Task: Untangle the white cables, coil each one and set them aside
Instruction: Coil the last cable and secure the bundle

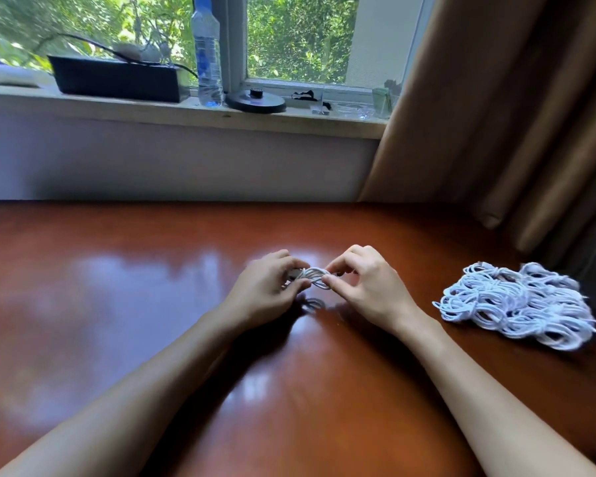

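Cable [315,277]: was just above the tabletop [117,304], looped into a bundle. Pinched at both ends, left hand [269,287] and right hand [365,287] fingers [338,282] curled round it. Probably needed loops kept snug while wrapping the tail, then parking by the pile [516,304].

Left grip [265,287] & right grip [365,287] pinch opposite ends of a small white cable bundle [315,278], held just over a glossy wood table [117,304]. Heap of coiled white cables [516,304] lies at right, well apart. Behind: water bottle [207,53], black box [117,77] on windowsill [186,113].
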### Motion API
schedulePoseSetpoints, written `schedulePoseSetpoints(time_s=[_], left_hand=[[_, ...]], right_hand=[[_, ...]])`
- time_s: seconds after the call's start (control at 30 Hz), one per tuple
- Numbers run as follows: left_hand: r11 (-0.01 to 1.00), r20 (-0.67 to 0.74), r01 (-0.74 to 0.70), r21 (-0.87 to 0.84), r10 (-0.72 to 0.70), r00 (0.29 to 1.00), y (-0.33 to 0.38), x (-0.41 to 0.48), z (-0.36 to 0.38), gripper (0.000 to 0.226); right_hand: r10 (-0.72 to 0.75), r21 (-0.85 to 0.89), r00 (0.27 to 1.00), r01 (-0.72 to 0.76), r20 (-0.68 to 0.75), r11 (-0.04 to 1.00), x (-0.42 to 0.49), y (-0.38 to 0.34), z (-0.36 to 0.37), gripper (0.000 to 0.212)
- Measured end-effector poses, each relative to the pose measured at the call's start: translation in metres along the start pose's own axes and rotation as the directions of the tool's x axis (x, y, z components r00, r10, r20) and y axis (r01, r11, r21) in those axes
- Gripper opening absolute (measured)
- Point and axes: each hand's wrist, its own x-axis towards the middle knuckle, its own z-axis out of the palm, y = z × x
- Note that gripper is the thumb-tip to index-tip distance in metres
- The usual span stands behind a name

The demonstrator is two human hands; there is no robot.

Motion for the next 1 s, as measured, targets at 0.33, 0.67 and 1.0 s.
schedulePoseSetpoints(time_s=[0.33, 0.67, 1.0], left_hand=[[0.977, 0.062, -0.158, -0.146, 0.168, 0.984, 0.068, 0.006, 0.057, 0.020], [0.957, 0.111, -0.215, -0.193, 0.239, 0.965, 0.128, 0.011, 0.108, 0.029], [0.968, 0.110, -0.229, -0.106, 0.240, 0.964, 0.163, 0.015, 0.151, 0.025]], right_hand=[[0.103, -0.118, 0.990, -0.114, -0.095, 0.986, -0.085, 0.029, -0.067, 0.006], [0.203, -0.163, 0.961, -0.235, -0.188, 0.958, -0.141, 0.062, -0.121, 0.006], [0.269, -0.181, 0.934, -0.314, -0.236, 0.932, -0.174, 0.094, -0.141, 0.007]])
